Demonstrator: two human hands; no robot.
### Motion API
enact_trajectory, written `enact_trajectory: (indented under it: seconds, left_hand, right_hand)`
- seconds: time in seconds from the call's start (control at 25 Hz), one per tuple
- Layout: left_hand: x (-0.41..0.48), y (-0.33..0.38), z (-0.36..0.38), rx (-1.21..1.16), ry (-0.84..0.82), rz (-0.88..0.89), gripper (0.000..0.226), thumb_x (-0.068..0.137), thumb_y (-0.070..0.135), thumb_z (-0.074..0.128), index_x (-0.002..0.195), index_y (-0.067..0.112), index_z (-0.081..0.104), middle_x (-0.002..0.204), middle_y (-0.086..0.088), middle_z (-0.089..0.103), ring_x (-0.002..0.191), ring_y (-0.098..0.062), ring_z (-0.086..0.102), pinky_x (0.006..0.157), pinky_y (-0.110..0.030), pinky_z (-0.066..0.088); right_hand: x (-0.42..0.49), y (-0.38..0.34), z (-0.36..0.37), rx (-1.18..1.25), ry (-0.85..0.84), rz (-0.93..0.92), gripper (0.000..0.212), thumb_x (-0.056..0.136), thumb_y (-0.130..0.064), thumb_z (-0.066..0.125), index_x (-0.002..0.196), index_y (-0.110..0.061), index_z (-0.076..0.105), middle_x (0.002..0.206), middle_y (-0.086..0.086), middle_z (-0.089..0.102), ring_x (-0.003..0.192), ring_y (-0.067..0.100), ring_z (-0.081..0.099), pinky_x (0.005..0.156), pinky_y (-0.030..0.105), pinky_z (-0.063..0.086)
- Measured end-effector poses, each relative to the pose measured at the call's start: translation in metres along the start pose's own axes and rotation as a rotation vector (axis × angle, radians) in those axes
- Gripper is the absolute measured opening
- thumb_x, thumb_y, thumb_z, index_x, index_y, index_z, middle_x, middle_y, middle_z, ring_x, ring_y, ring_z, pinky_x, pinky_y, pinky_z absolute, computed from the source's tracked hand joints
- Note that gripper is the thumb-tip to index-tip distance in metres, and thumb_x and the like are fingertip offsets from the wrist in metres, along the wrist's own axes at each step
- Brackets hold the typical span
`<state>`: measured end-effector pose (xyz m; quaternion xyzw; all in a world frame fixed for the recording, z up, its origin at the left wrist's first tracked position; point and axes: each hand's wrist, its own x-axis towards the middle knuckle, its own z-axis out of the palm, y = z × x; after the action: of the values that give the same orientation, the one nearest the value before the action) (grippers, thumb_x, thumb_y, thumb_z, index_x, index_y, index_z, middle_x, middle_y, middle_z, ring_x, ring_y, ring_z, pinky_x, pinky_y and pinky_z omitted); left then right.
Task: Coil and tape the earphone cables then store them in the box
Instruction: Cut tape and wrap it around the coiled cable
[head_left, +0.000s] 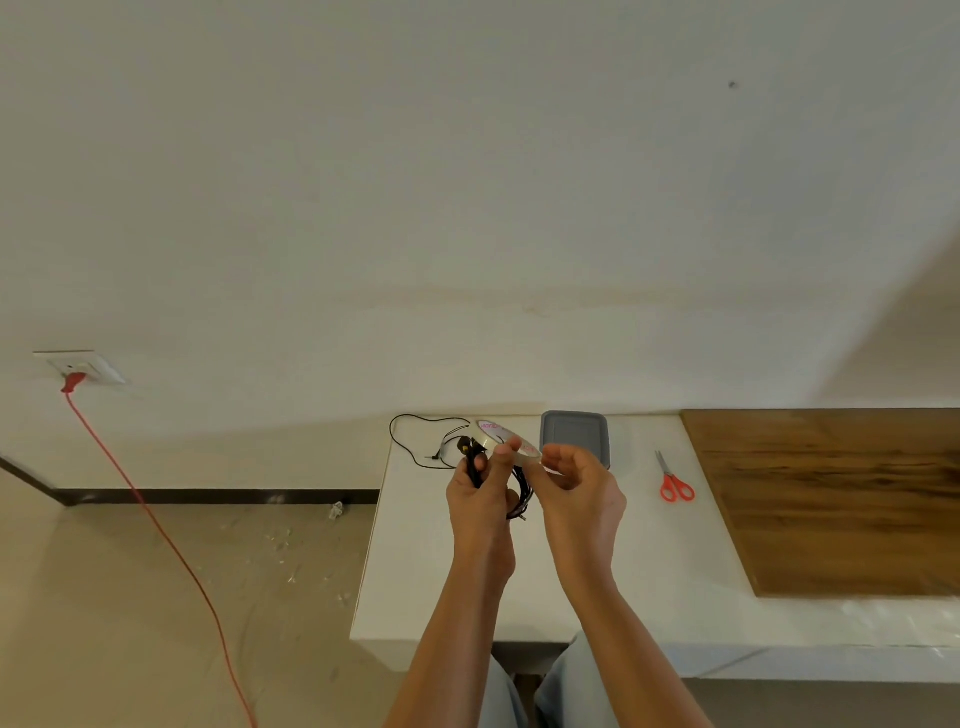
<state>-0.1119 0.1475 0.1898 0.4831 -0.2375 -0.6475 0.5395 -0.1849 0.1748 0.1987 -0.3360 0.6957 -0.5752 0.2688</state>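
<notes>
My left hand (480, 493) grips a coiled black earphone cable (521, 491) above the white table (441, 582); part of the coil hangs between my two hands. A roll of clear tape (501, 439) with pink lettering is held at the fingertips of both hands, and my right hand (576, 491) pinches its right side. A second black earphone cable (415, 441) lies loose on the table's far left corner. Just behind my right hand, at the back of the table, sits the grey box (574, 434).
Red-handled scissors (674, 480) lie on the table to the right of my hands. A brown wooden board (841, 499) covers the table's right part. A red cord (156, 525) runs from a wall socket (83, 370) across the floor at left.
</notes>
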Motion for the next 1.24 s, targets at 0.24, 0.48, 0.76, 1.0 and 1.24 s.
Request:
enact_trajectory:
  seconds: [0.24,0.48,0.76,1.0,1.24]
  left_hand:
    - [-0.003,-0.005,0.001,-0.008,-0.011,0.073,0.024,0.088,0.017,0.067,0.072,0.017,0.049,0.060,0.010,0.041,0.054,-0.009,0.034,0.051,-0.022,0.029]
    - [0.000,-0.006,0.000,0.009,0.003,0.089,0.018,0.089,0.018,0.065,0.085,0.009,0.050,0.055,0.017,0.042,0.053,-0.007,0.036,0.052,-0.021,0.030]
    - [0.001,-0.002,-0.001,-0.023,-0.002,0.066,0.017,0.087,0.020,0.068,0.072,0.019,0.059,0.070,0.002,0.033,0.055,-0.013,0.022,0.053,-0.024,0.025]
    - [0.000,0.007,-0.003,-0.055,-0.012,0.079,0.019,0.091,0.017,0.063,0.075,0.023,0.054,0.076,0.004,0.054,0.052,-0.007,0.035,0.048,-0.014,0.036]
    - [-0.001,0.001,-0.002,-0.035,-0.009,0.122,0.023,0.088,0.020,0.066,0.071,0.018,0.050,0.062,0.008,0.039,0.053,-0.009,0.028,0.053,-0.021,0.031]
  right_hand:
    - [0.002,-0.005,0.003,0.002,0.048,0.003,0.013,0.082,-0.017,0.074,0.093,-0.014,0.068,0.075,-0.011,0.067,0.067,-0.001,0.065,0.056,0.002,0.044]
    - [0.003,-0.005,0.007,0.027,0.081,0.027,0.014,0.081,-0.012,0.072,0.090,-0.012,0.061,0.072,-0.011,0.062,0.065,0.003,0.061,0.052,0.003,0.043]
    - [0.010,0.001,0.011,0.008,0.010,0.036,0.015,0.082,-0.007,0.067,0.079,-0.008,0.053,0.066,-0.001,0.053,0.056,0.008,0.047,0.049,0.008,0.040]
    - [0.011,0.009,0.007,0.042,-0.040,0.050,0.004,0.085,-0.016,0.069,0.088,-0.018,0.067,0.080,-0.007,0.069,0.072,0.009,0.068,0.064,0.017,0.055]
    - [0.002,-0.002,0.010,0.064,0.007,0.060,0.004,0.081,-0.030,0.074,0.081,-0.032,0.070,0.073,-0.016,0.070,0.071,0.008,0.069,0.064,0.018,0.055]
